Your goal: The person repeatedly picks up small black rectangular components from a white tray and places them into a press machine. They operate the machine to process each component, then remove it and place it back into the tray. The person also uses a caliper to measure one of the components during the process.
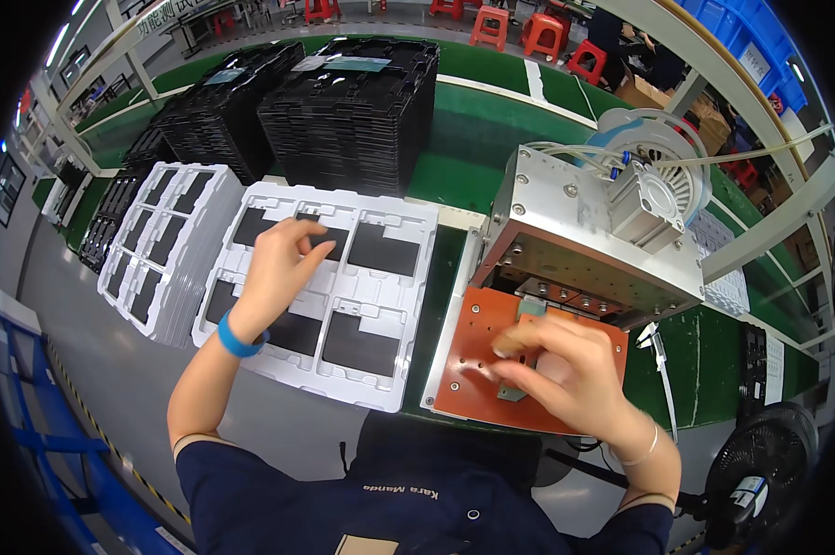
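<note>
The right hand (575, 365) hovered over the orange plate (463, 342), its fingers bent and its thumb close beneath the forefinger; whether the tips had hold of something small could not be told. Below and beside those fingers a grey-green piece (512, 392) lay on the plate, partly hidden by the hand. Care here would have meant bringing the fingertips in from the near side, gripping lightly at the edges, and checking that the piece sat flat and square before letting go.

The left hand (286, 264) was half spread over the white tray (371, 301), thumb and forefinger apart, with nothing seen between them; contact with the tray could not be made out. What looked like dark flat panels (383, 248) lay in its compartments, and lifting by the rim of one, without dragging it over the tray wall, would probably have kept its face clean.

Just beyond the plate stood the metal press (575, 213), its underside overhanging the far edge, so fingers were best kept out from under it. A caliper (654, 347) lay to the right, near enough to deserve a clear elbow.
</note>
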Motion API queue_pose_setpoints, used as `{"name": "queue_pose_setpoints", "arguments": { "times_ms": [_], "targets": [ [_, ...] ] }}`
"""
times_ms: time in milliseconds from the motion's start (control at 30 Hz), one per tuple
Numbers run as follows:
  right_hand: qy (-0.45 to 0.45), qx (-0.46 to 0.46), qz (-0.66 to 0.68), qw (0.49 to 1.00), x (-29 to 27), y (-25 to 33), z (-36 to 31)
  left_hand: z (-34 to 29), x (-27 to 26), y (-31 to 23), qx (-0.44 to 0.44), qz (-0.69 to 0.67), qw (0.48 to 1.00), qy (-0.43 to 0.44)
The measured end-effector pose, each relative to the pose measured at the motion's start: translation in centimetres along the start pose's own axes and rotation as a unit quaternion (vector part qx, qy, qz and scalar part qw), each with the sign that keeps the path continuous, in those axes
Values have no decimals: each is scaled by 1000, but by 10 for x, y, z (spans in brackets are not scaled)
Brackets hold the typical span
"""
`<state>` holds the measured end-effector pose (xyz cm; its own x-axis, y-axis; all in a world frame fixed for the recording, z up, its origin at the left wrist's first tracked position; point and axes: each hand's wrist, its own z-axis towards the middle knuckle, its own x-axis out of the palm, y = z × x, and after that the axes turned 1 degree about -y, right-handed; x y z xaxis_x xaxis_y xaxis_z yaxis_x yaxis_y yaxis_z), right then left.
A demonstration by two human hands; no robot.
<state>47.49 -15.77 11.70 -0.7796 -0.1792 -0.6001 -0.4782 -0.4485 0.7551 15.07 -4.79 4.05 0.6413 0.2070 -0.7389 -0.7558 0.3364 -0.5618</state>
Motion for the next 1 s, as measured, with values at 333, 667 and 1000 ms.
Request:
{"name": "queue_pose_setpoints", "arguments": {
  "times_ms": [333, 667, 1000],
  "targets": [
    [46, -97, -251, 962, 159, -53, 180, -64, -7, 19, 199, 142, 969, 26],
    [-10, 81, -241, 967, 198, -49, 196, -68, -7, 20, 239, 156, 958, -26],
    [-103, -88, -29, 990, 131, -30, 182, -54, -23, 15, 297, 221, 927, -67]
  ]
}}
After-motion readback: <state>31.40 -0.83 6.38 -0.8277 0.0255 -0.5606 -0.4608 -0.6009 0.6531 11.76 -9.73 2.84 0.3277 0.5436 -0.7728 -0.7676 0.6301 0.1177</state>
